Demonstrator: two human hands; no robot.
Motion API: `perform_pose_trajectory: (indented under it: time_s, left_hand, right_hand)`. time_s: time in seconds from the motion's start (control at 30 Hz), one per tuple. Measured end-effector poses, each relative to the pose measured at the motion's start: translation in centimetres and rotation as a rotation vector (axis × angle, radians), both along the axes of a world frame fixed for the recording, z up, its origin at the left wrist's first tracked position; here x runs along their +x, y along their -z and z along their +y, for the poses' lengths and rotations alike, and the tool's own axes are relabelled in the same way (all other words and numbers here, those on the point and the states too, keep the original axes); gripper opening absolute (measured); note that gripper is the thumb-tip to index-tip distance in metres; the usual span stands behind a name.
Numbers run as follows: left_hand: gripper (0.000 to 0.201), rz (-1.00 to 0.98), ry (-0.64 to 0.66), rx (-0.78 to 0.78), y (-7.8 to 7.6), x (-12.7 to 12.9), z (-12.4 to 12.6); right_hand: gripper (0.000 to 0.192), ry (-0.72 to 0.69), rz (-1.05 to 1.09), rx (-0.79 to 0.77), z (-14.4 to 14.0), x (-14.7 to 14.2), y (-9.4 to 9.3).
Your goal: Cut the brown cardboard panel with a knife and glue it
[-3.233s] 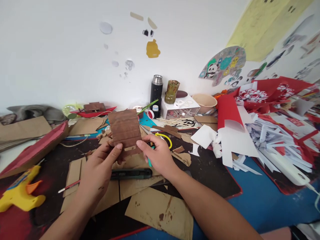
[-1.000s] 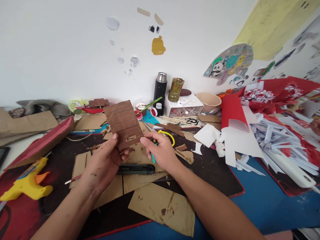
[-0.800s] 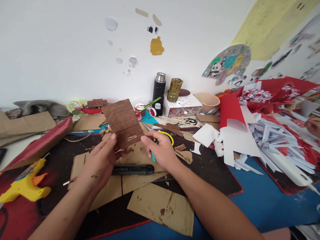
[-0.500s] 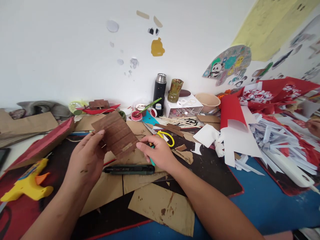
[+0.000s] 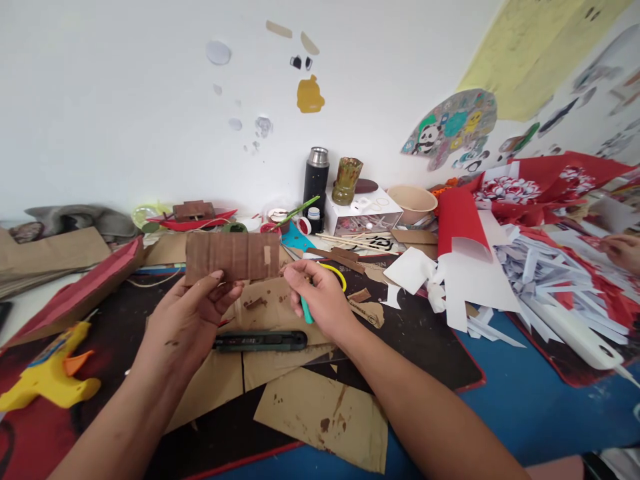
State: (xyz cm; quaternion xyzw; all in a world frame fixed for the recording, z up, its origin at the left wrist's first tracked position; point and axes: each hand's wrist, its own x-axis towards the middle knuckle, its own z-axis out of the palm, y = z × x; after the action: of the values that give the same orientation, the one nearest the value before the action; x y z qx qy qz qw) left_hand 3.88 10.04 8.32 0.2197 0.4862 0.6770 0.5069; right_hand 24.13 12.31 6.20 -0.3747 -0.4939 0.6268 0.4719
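Note:
My left hand [image 5: 200, 307] grips a brown-painted piece of cardboard [image 5: 233, 257] by its lower left edge, holding it up off the table. Ridges run down the cardboard, and a pale unpainted patch shows near its right end. Just right of it, my right hand [image 5: 320, 293] is closed round a slim teal-handled tool [image 5: 306, 311]; its working end is hidden by my fingers. Beneath both hands lies a dark green utility knife [image 5: 263, 341] on stained cardboard sheets [image 5: 265, 300]. Yellow scissor handles [image 5: 340, 275] poke out behind my right hand.
At the left are a yellow glue gun [image 5: 50, 373] and a red-and-brown cardboard boat hull [image 5: 80, 290]. A black thermos [image 5: 317, 180], a white box [image 5: 385, 217] and a bowl [image 5: 413, 202] stand by the wall. Paper strips [image 5: 545, 287] and another person's hand [image 5: 623, 252] are at the right.
The brown cardboard has turned from a slant to nearly level, its right end swinging up. My right hand has come off its edge and still holds the teal-handled tool.

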Motion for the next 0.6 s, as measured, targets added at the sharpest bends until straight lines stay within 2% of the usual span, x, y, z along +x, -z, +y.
perform_pose_trajectory:
  time_s: [0.13,0.23,0.33,0.47,0.53,0.6]
  left_hand:
    - [0.024,-0.067,0.041,-0.023,0.2,0.6,-0.2]
    - [0.026,-0.074,0.102,-0.027,0.5,1.3,-0.7]
    - [0.037,-0.036,0.219,-0.025,0.7,2.1,-1.5]
    - [0.056,0.076,0.391,-0.098,0.9,2.6,-2.2]
    - [0.06,0.098,0.366,-0.081,0.7,2.2,-2.0]
    - [0.061,0.119,0.271,-0.003,0.5,1.3,-1.6]
  right_hand:
    - [0.052,-0.005,-0.014,0.015,-0.3,-0.1,-0.2]
    - [0.048,-0.004,-0.023,0.021,-0.3,-0.2,-0.2]
    - [0.046,-0.006,-0.025,0.021,-0.2,-0.1,0.1]
    - [0.044,0.011,0.005,0.011,0.0,0.1,0.3]
    - [0.042,0.015,0.002,0.004,0.1,0.2,0.3]
    - [0.04,0.01,-0.008,0.002,0.2,0.4,0.3]
